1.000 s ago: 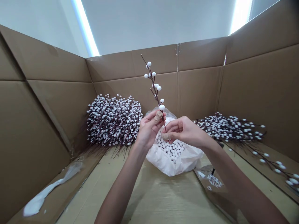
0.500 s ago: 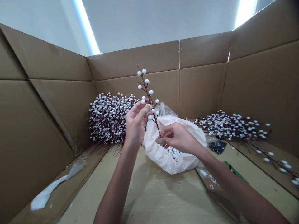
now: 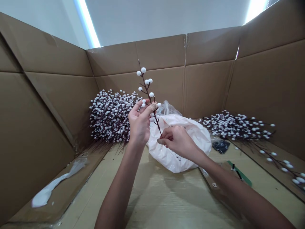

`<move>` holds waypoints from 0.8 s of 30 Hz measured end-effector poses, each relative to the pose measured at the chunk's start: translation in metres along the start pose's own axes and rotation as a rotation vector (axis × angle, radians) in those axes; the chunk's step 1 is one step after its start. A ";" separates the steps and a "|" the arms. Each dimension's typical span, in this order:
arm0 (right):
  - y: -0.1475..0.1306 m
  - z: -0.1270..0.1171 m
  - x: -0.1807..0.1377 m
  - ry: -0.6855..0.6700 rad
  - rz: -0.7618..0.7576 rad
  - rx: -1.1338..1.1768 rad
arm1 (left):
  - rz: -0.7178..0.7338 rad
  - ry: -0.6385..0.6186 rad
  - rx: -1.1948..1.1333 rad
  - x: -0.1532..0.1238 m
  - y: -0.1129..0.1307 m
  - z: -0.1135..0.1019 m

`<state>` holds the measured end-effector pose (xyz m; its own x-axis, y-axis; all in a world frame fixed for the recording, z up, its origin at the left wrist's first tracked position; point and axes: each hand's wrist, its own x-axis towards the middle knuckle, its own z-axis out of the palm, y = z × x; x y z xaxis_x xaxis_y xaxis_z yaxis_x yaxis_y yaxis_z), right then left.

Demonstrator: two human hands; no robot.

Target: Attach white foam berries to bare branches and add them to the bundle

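A thin dark twig with white berry beads [image 3: 145, 86] stands upright in front of me. My right hand [image 3: 175, 141] pinches its lower stem, fingers closed. My left hand [image 3: 140, 122] is higher up, thumb and forefinger pressed on the twig among the lower beads, the other fingers spread. Just behind and below both hands lies a white plastic bag [image 3: 190, 140] holding loose white beads.
Tall cardboard walls [image 3: 47, 105] enclose the wooden work surface [image 3: 162, 200]. A dense pile of finished berry twigs [image 3: 111, 116] leans at the back left; more twigs [image 3: 238, 127] lie at the right. A crumpled white bag [image 3: 47, 190] lies front left, a green-handled tool [image 3: 239, 173] at right.
The twig and both hands have shifted left and slightly down. My left hand has slid up the stem among the beads. The camera has tilted a little.
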<state>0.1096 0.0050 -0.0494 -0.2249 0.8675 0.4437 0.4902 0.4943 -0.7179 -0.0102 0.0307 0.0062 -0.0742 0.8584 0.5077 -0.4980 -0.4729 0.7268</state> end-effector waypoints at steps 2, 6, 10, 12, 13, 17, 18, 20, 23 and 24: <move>0.001 0.002 0.000 -0.010 -0.006 0.002 | -0.022 -0.035 -0.013 0.000 0.000 0.001; 0.003 0.004 0.000 -0.021 -0.019 0.025 | -0.061 -0.092 -0.032 0.000 0.001 0.002; 0.005 -0.014 0.003 -0.268 -0.042 0.198 | -0.048 -0.096 0.001 0.002 0.002 -0.001; 0.010 -0.031 0.007 -0.424 -0.016 0.291 | -0.038 -0.088 0.024 0.003 0.003 -0.003; 0.015 -0.039 0.009 -0.456 0.010 0.312 | -0.035 -0.085 0.027 0.003 0.004 -0.003; 0.050 -0.054 0.020 -0.430 0.093 0.189 | -0.041 -0.107 0.011 0.004 0.005 -0.004; 0.062 -0.051 0.023 -0.398 0.107 0.093 | -0.045 -0.117 0.013 0.004 0.006 -0.004; 0.083 -0.037 0.027 -0.394 0.139 -0.124 | -0.048 -0.126 0.026 0.003 0.006 -0.004; 0.105 -0.010 0.031 -0.422 0.150 -0.287 | -0.048 -0.124 0.056 0.001 0.007 -0.003; 0.109 -0.002 0.032 -0.432 0.153 -0.296 | -0.048 -0.125 0.062 0.000 0.008 -0.003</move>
<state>0.1580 0.0866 -0.1122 -0.4275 0.9031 0.0406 0.7463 0.3779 -0.5479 -0.0165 0.0280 0.0107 0.0590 0.8505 0.5226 -0.4439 -0.4466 0.7769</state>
